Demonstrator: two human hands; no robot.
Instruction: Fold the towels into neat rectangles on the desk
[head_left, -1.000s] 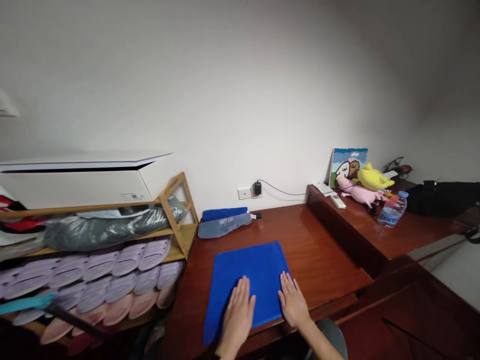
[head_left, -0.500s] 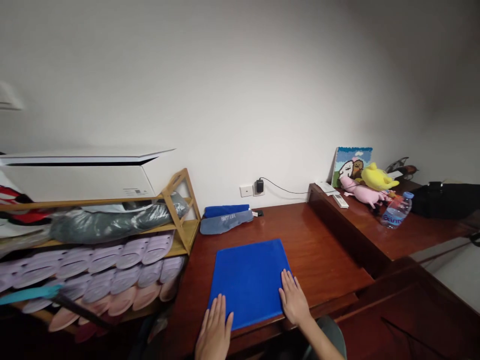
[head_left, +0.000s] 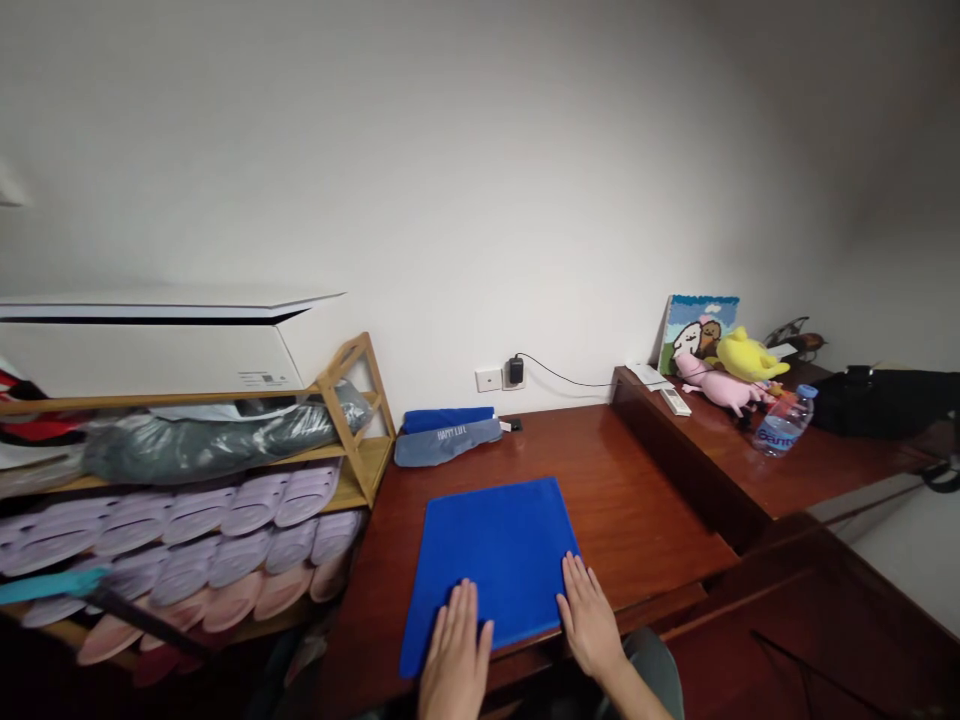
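A flat blue cloth (head_left: 499, 550) lies spread on the reddish-brown wooden desk (head_left: 600, 460). My left hand (head_left: 456, 650) rests palm down over its near left part, fingers stretched out and pointing away from me. The cloth's near left corner shows to the left of that hand. My right hand (head_left: 589, 615) lies flat at the cloth's near right edge, its fingers straight and its fingertips touching the border. Neither hand grips anything.
Behind the cloth lie a folded blue cloth (head_left: 448, 418) and a grey-blue one (head_left: 448, 446) with lettering. Left stands a wooden rack (head_left: 367, 430) of slippers and a white box (head_left: 150, 355). On the raised right surface are plush toys (head_left: 720, 385) and a water bottle (head_left: 784, 425).
My left hand has moved right, from beside the cloth's left edge onto the cloth. The near left corner of the cloth now shows. My right hand stays at the right edge. The view has shifted slightly.
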